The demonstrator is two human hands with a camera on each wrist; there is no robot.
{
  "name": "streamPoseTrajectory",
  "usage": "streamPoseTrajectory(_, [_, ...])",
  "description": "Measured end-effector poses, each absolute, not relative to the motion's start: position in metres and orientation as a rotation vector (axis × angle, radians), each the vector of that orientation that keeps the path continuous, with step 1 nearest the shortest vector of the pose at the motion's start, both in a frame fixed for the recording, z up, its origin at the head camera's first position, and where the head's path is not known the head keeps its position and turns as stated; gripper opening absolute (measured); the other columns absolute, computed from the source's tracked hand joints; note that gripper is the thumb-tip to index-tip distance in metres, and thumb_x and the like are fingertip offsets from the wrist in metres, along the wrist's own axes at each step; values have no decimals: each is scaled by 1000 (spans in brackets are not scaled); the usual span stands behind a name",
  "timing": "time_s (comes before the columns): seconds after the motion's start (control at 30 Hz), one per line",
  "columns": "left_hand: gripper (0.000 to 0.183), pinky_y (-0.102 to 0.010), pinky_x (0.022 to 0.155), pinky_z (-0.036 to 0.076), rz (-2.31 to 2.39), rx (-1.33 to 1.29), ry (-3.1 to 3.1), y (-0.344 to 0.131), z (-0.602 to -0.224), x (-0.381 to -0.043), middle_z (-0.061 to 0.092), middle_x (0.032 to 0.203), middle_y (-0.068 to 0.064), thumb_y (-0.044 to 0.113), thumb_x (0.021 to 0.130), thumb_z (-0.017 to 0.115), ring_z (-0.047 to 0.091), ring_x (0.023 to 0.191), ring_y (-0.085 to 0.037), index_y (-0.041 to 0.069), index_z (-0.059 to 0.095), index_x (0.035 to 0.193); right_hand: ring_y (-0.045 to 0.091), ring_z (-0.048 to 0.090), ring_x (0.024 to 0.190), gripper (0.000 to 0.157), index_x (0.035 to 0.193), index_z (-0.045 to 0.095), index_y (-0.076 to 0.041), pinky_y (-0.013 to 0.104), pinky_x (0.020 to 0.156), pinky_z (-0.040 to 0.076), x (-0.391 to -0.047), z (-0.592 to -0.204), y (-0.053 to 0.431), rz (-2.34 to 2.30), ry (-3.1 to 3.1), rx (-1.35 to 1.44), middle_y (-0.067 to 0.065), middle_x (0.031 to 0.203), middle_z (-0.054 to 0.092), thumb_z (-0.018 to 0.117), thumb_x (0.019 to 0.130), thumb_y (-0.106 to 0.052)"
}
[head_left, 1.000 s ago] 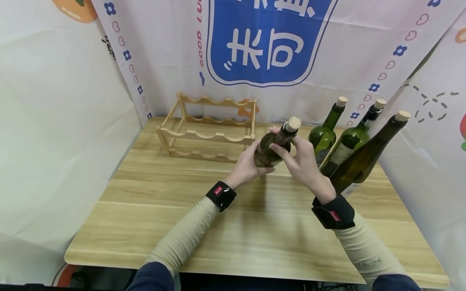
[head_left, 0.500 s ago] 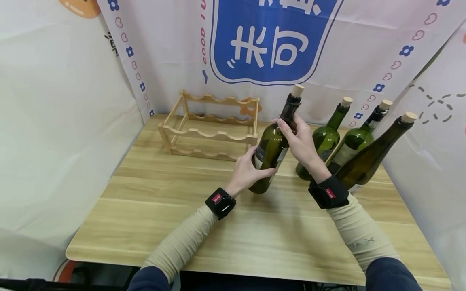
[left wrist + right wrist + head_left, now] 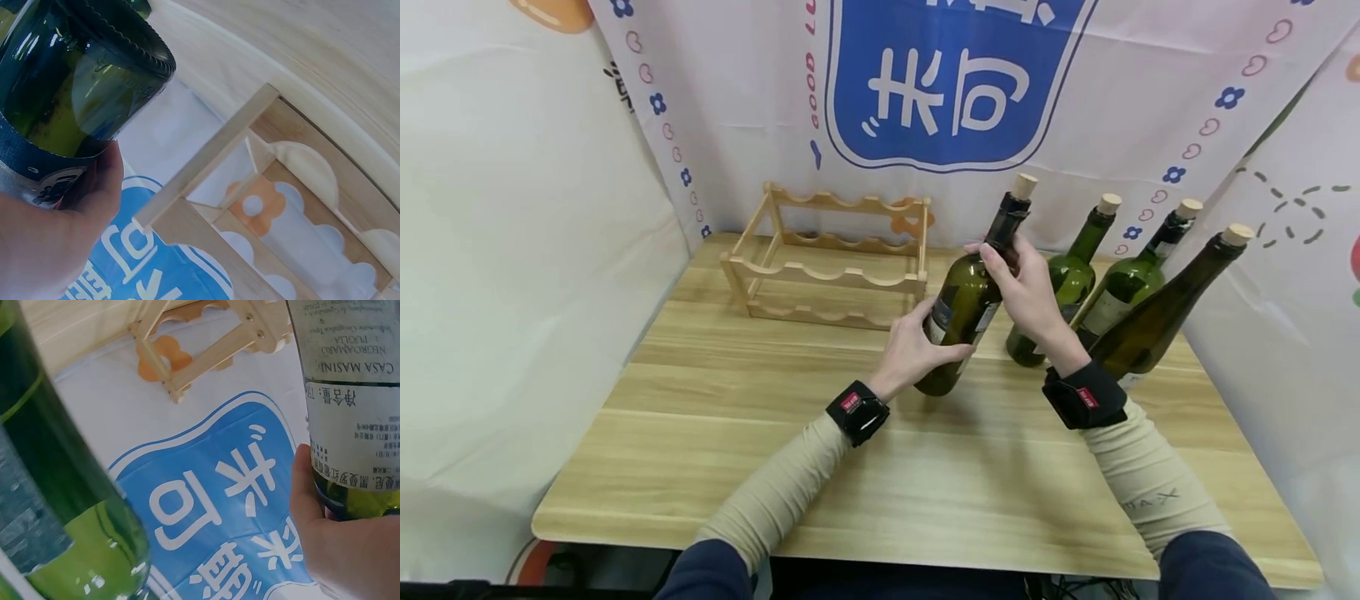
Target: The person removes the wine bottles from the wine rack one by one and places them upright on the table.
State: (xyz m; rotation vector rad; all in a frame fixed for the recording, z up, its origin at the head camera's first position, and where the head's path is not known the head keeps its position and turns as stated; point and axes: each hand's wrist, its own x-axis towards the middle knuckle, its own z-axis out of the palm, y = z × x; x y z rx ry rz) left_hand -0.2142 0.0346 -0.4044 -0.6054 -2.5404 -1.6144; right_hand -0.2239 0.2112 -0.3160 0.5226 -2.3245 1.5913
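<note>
A dark green wine bottle [image 3: 962, 292] with a cork [image 3: 1024, 187] leans to the right between both hands, just right of the wooden bottle rack [image 3: 850, 279]. My left hand [image 3: 913, 354] grips its lower body around the label. Around the neck and shoulder, the right hand [image 3: 1028, 292] curls its fingers and thumb. In the left wrist view the bottle's ridged base [image 3: 165, 62] is visible beside the rack [image 3: 187, 169]. A printed white label [image 3: 356, 431] faces the right wrist camera. Whether the base touches the table cannot be told.
Several corked wine bottles stand close together at the right: a green bottle [image 3: 1071, 275], another green bottle [image 3: 1131, 292] and a tall brown bottle [image 3: 1168, 308] in front. The right forearm passes near them. A printed cloth [image 3: 760, 150] hangs behind the wooden table [image 3: 647, 467].
A second ago the bottle's neck pointed toward the head camera. Since then it has swung away and the base has come down toward me. Over the last half second little has moved.
</note>
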Motion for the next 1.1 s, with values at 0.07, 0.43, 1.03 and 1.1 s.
streamPoseTrajectory(0.07, [74, -32, 79, 54, -1632, -628, -2537, 38, -404, -215, 68, 111, -1, 44, 71, 83, 64, 94, -16, 22, 53, 134, 7, 61, 104, 35, 128, 50, -8, 19, 81, 51, -223, -316, 215, 1607, -2320, 514, 18, 125, 63, 46, 102, -31])
streamPoseTrajectory(0.43, [73, -29, 78, 55, -1653, -716, -2521, 63, -405, -220, 69, 110, -2, 41, 72, 83, 65, 93, -15, 21, 53, 135, 7, 60, 97, 33, 127, 50, -6, 17, 73, 47, -218, -317, 237, 1544, -2301, 482, 17, 122, 65, 46, 103, -28])
streamPoseTrajectory(1.03, [72, -22, 74, 53, -1606, -760, -2551, 99, -410, -222, 71, 104, -2, 37, 70, 84, 66, 88, -12, 20, 55, 133, 6, 60, 100, 31, 125, 48, -4, 16, 78, 47, -209, -326, 267, 1518, -2260, 396, -1, 115, 67, 47, 102, -25])
streamPoseTrajectory(1.1, [71, -22, 75, 53, -1600, -767, -2550, 102, -410, -222, 71, 104, -2, 37, 70, 85, 66, 87, -12, 20, 55, 132, 5, 60, 100, 31, 125, 49, -4, 16, 78, 48, -208, -326, 269, 1501, -2262, 387, 7, 117, 67, 46, 102, -25])
